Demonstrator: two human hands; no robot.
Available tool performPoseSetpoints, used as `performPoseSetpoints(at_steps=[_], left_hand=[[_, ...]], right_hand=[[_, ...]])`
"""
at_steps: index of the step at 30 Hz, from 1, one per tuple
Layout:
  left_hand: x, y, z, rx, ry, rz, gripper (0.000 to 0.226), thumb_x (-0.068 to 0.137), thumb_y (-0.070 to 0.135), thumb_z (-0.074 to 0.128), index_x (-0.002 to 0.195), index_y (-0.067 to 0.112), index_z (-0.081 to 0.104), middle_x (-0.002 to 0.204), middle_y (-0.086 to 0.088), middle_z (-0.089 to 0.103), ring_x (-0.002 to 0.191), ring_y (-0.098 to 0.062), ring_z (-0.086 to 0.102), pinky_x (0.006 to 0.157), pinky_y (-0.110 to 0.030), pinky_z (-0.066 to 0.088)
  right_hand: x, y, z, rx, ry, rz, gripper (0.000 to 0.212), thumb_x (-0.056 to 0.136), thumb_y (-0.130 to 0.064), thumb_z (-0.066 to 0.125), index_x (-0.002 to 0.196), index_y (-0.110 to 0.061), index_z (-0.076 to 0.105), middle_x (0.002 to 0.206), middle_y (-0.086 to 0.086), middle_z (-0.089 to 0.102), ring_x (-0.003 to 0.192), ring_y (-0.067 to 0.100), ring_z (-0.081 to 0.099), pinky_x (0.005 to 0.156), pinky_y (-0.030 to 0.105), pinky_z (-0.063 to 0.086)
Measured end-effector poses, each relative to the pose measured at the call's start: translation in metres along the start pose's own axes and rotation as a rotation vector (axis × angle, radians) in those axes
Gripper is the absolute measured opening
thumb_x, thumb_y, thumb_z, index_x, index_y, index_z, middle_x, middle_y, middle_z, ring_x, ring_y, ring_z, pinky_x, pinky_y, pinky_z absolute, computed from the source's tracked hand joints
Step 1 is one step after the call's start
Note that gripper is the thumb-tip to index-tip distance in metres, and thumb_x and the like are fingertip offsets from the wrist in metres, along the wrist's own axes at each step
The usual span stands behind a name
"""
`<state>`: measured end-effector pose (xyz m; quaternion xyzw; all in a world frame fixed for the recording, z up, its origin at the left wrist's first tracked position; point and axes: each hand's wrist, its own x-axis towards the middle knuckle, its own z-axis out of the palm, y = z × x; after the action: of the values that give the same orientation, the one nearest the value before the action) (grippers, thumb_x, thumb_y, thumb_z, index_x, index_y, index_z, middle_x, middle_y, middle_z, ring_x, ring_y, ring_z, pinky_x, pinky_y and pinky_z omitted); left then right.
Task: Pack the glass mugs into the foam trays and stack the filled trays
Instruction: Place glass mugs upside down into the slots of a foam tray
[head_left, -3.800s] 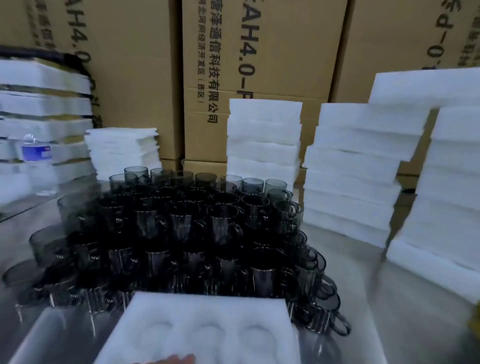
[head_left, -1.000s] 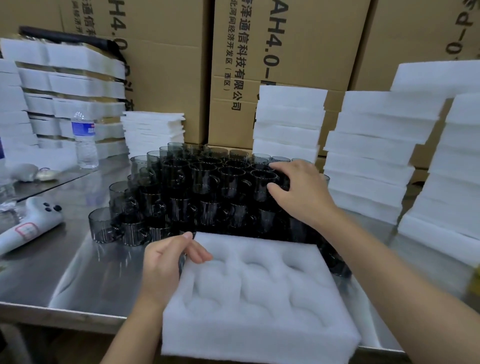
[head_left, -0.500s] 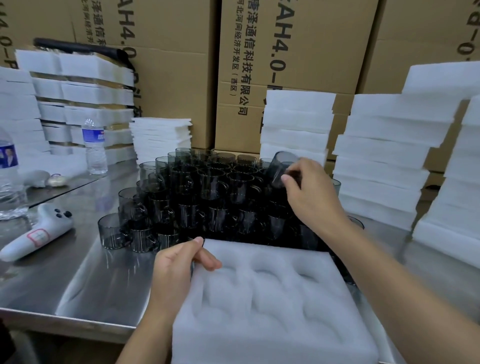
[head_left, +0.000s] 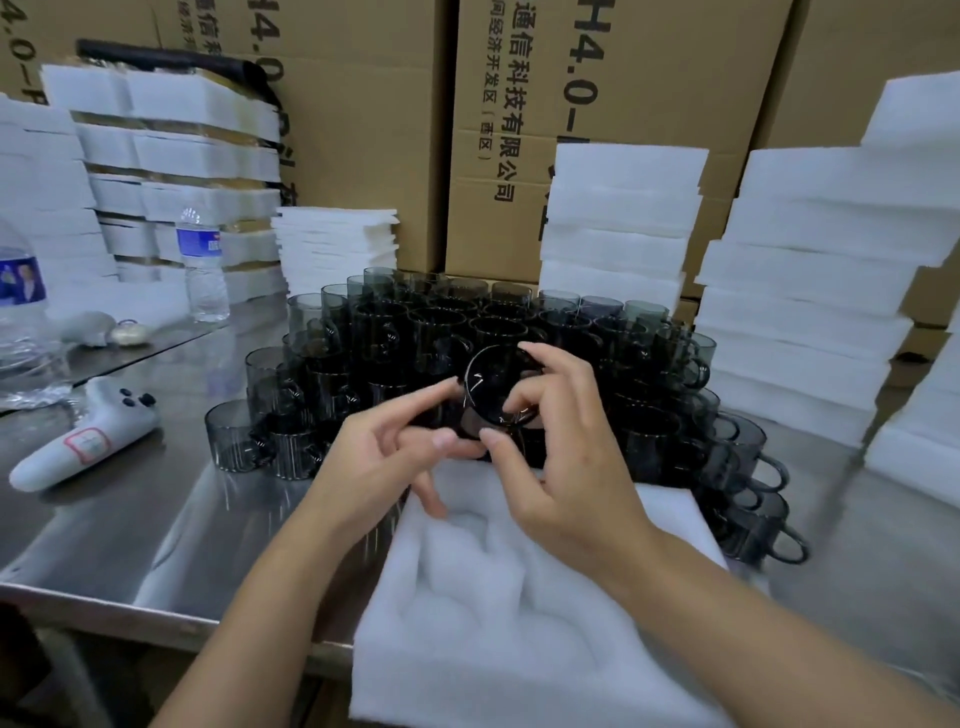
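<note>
The left hand (head_left: 374, 467) pinches the left side and the right hand (head_left: 563, 467) curls round the right side of one mug (head_left: 493, 397), tipped with a round end facing near, just above the tray's (head_left: 498, 623) far edge, empty holes below and nearer.

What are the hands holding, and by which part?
A dark glass mug, tilted over the foam tray's far edge; right hand grips its round edge between fingers and thumb; left hand pinches the left side of that edge.

Dark glass mug (head_left: 487, 385) tilted above white foam tray (head_left: 519, 623), before massed mugs (head_left: 415, 322).
</note>
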<state>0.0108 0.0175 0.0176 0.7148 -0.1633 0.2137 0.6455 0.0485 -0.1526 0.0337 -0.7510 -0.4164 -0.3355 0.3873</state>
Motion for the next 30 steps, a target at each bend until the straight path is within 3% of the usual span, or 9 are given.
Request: performPoseSetpoints(at_steps=[4, 8, 12, 14, 17, 24, 27, 30], left_hand=[[0.008, -0.004, 0.009, -0.020, 0.005, -0.022, 0.067, 0.065, 0.044, 0.066, 0.128, 0.025, 0.052, 0.073, -0.026, 0.070, 0.039, -0.012, 0.058, 0.059, -0.013, 0.048], [0.012, -0.009, 0.014, -0.011, -0.029, -0.015, 0.061, 0.067, 0.041, 0.067, 0.125, 0.032, 0.051, 0.061, 0.001, 0.070, 0.046, -0.011, 0.062, 0.057, -0.015, 0.050], [0.007, -0.011, 0.016, -0.064, 0.036, -0.017, 0.058, 0.066, 0.039, 0.068, 0.121, 0.032, 0.053, 0.074, 0.005, 0.073, 0.050, -0.006, 0.056, 0.044, -0.018, 0.045], [0.005, -0.011, 0.017, -0.054, 0.077, -0.033, 0.053, 0.065, 0.041, 0.066, 0.117, 0.033, 0.057, 0.082, 0.002, 0.074, 0.053, -0.003, 0.056, 0.038, -0.017, 0.039], [0.002, -0.009, 0.017, -0.001, 0.078, -0.062, 0.051, 0.066, 0.041, 0.067, 0.114, 0.026, 0.060, 0.082, 0.003, 0.075, 0.048, 0.000, 0.056, 0.038, -0.014, 0.037], [0.002, -0.011, 0.016, 0.034, 0.093, -0.093, 0.026, 0.086, 0.009, 0.063, 0.109, 0.021, 0.063, 0.057, 0.018, 0.065, 0.042, 0.005, 0.049, 0.040, -0.010, 0.037], [0.002, -0.011, 0.016, 0.021, 0.082, -0.099, 0.031, 0.075, 0.018, 0.071, 0.105, 0.023, 0.064, 0.056, 0.016, 0.065, 0.042, 0.004, 0.048, 0.040, -0.011, 0.037], [0.003, -0.013, 0.015, 0.022, 0.073, -0.095, 0.030, 0.074, 0.020, 0.060, 0.102, 0.028, 0.066, 0.061, 0.012, 0.068, 0.046, 0.003, 0.049, 0.039, -0.012, 0.037]], right_hand=[[0.001, 0.003, 0.002, 0.056, 0.051, 0.019, 0.043, 0.075, -0.014, 0.077, 0.108, -0.006, 0.049, 0.121, 0.002, 0.046, 0.116, 0.020, 0.048, 0.087, 0.036, 0.048], [0.003, 0.004, 0.000, 0.100, 0.072, 0.047, 0.049, 0.069, -0.018, 0.074, 0.110, -0.010, 0.049, 0.112, -0.004, 0.045, 0.106, 0.019, 0.049, 0.082, 0.033, 0.046], [0.003, 0.004, -0.004, 0.207, 0.033, 0.117, 0.058, 0.066, -0.026, 0.077, 0.107, -0.038, 0.038, 0.111, -0.015, 0.040, 0.102, -0.001, 0.042, 0.080, 0.010, 0.038], [0.003, 0.005, -0.007, 0.230, -0.033, 0.149, 0.065, 0.064, -0.027, 0.084, 0.107, -0.041, 0.039, 0.111, -0.016, 0.040, 0.100, -0.008, 0.041, 0.080, 0.008, 0.038], [0.003, 0.007, -0.013, 0.239, -0.185, 0.203, 0.069, 0.061, -0.029, 0.089, 0.113, -0.039, 0.045, 0.112, -0.017, 0.039, 0.101, -0.007, 0.043, 0.083, 0.013, 0.042], [0.009, 0.017, -0.028, 0.366, -0.372, 0.317, 0.060, 0.065, -0.029, 0.085, 0.117, -0.040, 0.057, 0.111, -0.018, 0.050, 0.098, 0.004, 0.053, 0.082, 0.029, 0.052], [0.016, 0.026, -0.035, 0.417, -0.498, 0.345, 0.058, 0.067, -0.025, 0.086, 0.115, -0.043, 0.059, 0.115, -0.013, 0.054, 0.099, 0.009, 0.056, 0.082, 0.033, 0.054], [0.015, 0.035, -0.038, 0.456, -0.581, 0.345, 0.062, 0.067, -0.024, 0.085, 0.119, -0.044, 0.057, 0.121, -0.010, 0.053, 0.099, 0.016, 0.058, 0.084, 0.038, 0.054]])
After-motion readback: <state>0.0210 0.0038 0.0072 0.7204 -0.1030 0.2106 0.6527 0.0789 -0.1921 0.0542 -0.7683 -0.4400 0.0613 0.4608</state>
